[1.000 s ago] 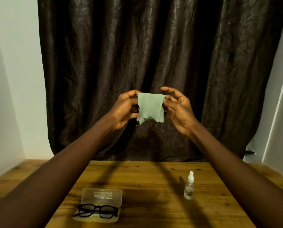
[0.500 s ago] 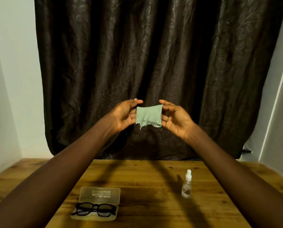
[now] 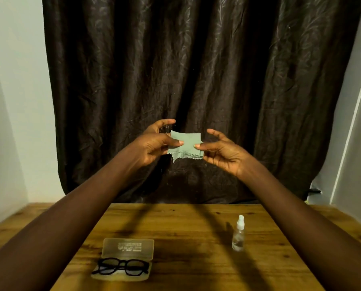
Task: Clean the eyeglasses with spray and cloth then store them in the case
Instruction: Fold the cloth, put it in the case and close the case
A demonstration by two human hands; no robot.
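A small pale green cloth (image 3: 187, 143), folded over with zigzag edges, hangs in the air in front of the dark curtain. My left hand (image 3: 154, 143) pinches its left side between thumb and fingers. My right hand (image 3: 221, 153) pinches its right side with thumb and forefinger, the other fingers spread. Black-framed eyeglasses (image 3: 123, 266) lie in the open translucent case (image 3: 129, 247) on the table at the lower left. A small clear spray bottle (image 3: 238, 234) with a white nozzle stands upright on the table to the right.
The wooden table (image 3: 186, 232) runs from the curtain towards me. A dark crumpled curtain (image 3: 196, 70) hangs behind it. White walls close in on the left and right sides.
The cloth has been folded shorter and lowered. Both hands have come down from chest height and shifted their pinch onto the folded cloth.
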